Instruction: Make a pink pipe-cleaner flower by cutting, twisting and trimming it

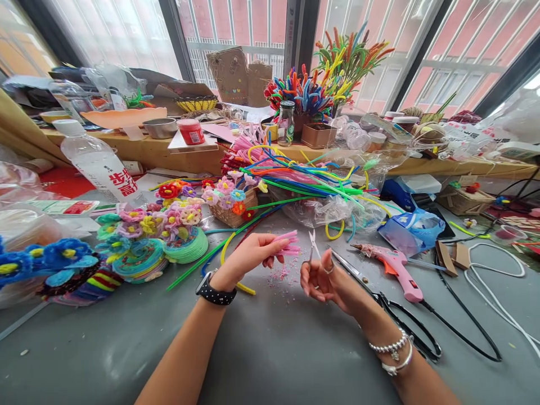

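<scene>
just below the gap between the two sets of fingers, a scatter of pink clippings (284, 275) sits on the grey table (270, 349), so my guess is the step in hand is snipping. the left hand (258, 250) has a small bunch of pink fuzzy stems (289, 243) pinched between thumb and fingers, ends poking out past the fingertips toward the other hand. the right hand (323, 278) is curled round a pair of small scissors (313, 244), thumb up, blades rising above the fingers and looking slightly parted. can't really make out the handles, the fingers cover most of them. blades and stems look near each other but apart, so i'd say no cut is happening right at this instant.

imo the next move calls for keeping that pinch firm, lining the ends up evenly and bringing the blades in close without nicking a fingertip.

right beside the right-hand fingers lie the bigger scissors (365, 279), and further out that way a pink glue gun (396, 264). beyond both sets of fingers there's a big heap of coloured stems (261, 154), pink included.
</scene>
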A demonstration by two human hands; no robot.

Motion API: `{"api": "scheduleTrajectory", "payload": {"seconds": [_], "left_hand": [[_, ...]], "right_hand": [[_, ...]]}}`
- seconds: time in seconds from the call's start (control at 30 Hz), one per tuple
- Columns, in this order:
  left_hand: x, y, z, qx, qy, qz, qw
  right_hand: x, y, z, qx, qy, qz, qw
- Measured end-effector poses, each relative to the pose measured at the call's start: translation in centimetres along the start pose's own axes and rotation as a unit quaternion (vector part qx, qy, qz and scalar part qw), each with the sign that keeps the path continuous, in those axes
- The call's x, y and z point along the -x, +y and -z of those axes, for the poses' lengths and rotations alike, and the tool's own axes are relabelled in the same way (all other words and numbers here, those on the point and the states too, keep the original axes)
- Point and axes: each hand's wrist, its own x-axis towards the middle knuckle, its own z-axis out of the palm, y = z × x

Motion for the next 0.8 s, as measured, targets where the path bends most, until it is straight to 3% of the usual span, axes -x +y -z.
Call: {"api": "scheduleTrajectory", "payload": {"seconds": [0.07,0.17,0.33,0.47,0.63,0.8], "left_hand": [[-0.15,-0.14,0.01,0.002,0.034,0.001,0.999],[-0.32,-0.37,0.12,0.027,0.093,-0.017,0.995],[-0.29,-0.44,0.35,0.099,0.163,-0.078,0.978],[-0.23,-0.58,0.42,0.088,0.203,-0.103,0.97],[-0.09,-0.41,0.14,0.066,0.203,-0.103,0.971],[0.14,0.24,-0.39,0.061,0.145,-0.092,0.983]], "right_hand": [[-0.08,-0.1,-0.17,-0.009,-0.011,-0.032,0.999],[-0.32,-0.02,-0.25,0.095,0.041,-0.045,0.994],[-0.4,0.09,0.09,0.337,0.108,0.042,0.934],[-0.3,-0.03,0.21,0.391,0.156,0.066,0.905],[-0.32,-0.05,0.21,0.387,0.185,0.084,0.9],[-0.23,-0.21,-0.25,0.4,0.165,0.105,0.895]]}}
